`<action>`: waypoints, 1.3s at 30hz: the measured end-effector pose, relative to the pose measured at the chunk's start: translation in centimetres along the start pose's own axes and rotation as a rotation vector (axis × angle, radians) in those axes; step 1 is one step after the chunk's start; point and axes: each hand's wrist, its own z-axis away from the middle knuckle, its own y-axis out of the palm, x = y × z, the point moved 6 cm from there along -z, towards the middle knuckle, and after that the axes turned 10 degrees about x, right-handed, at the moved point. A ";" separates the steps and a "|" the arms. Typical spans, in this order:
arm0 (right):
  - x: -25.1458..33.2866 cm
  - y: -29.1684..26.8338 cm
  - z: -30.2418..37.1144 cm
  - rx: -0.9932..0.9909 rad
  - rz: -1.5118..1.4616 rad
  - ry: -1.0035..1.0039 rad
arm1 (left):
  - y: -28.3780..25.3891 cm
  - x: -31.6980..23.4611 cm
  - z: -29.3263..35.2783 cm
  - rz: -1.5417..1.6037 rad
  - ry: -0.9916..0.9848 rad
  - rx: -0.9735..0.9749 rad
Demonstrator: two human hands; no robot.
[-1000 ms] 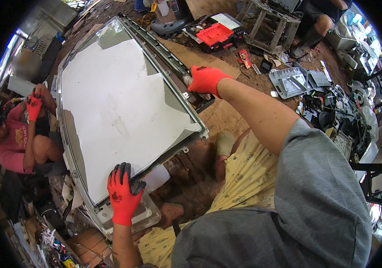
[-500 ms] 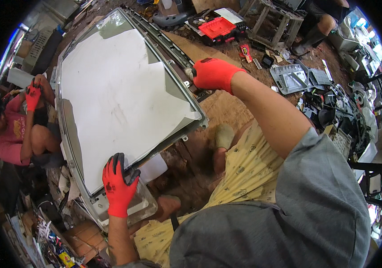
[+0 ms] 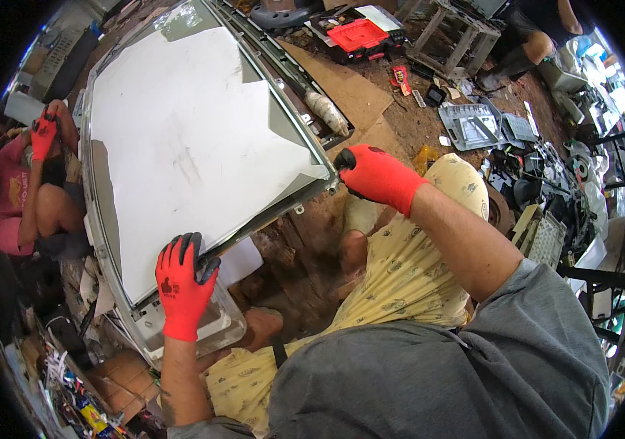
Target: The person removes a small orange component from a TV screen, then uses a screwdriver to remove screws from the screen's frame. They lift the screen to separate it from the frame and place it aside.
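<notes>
While left fingers (image 3: 193, 245) splay on panel (image 3: 181, 124), right fingers (image 3: 345, 159) curl near bundle (image 3: 325, 111), hold unclear.

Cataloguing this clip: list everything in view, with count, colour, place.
framed panel: 1, grey, left of centre
sheet: 1, white, on the panel
roll: 1, whitish, beyond the panel's right edge
toolbox: 1, black and red, top centre
wooden stand: 1, greyish, top right
packet: 1, red, near the toolbox
plastic casings: at least 2, grey, upper right
scrap: uncountable, mixed colours, right and lower left
tray: 1, clear, by the panel's near end
people: 2, pink shirt left, dark clothes top right
shirt: 1, grey, bottom
legwear: 1, yellow, lower centre
left grip: 1, red and black glove, on the panel's near edge
right grip: 1, red and black glove, at the panel's near right corner
</notes>
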 end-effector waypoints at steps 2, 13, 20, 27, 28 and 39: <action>-0.3 0.4 -0.3 0.049 -0.131 0.019 | 0.1 0.0 0.0 0.011 0.002 -0.009; -1.1 1.1 -1.2 0.149 -0.622 0.086 | 0.6 -0.4 0.1 -0.003 0.042 -0.001; -1.8 1.3 -2.2 0.107 -0.580 0.109 | 0.0 -1.2 -0.2 -0.019 0.062 -0.026; -1.4 1.3 -2.1 0.082 -0.624 0.108 | 0.0 -1.0 -0.1 0.018 0.054 -0.008; -1.3 1.2 -2.0 0.094 -0.625 0.124 | -0.1 -1.1 -0.2 0.024 0.056 -0.008; -0.7 2.3 -1.9 0.104 -0.758 0.039 | 0.4 -0.5 0.0 -0.033 0.072 -0.041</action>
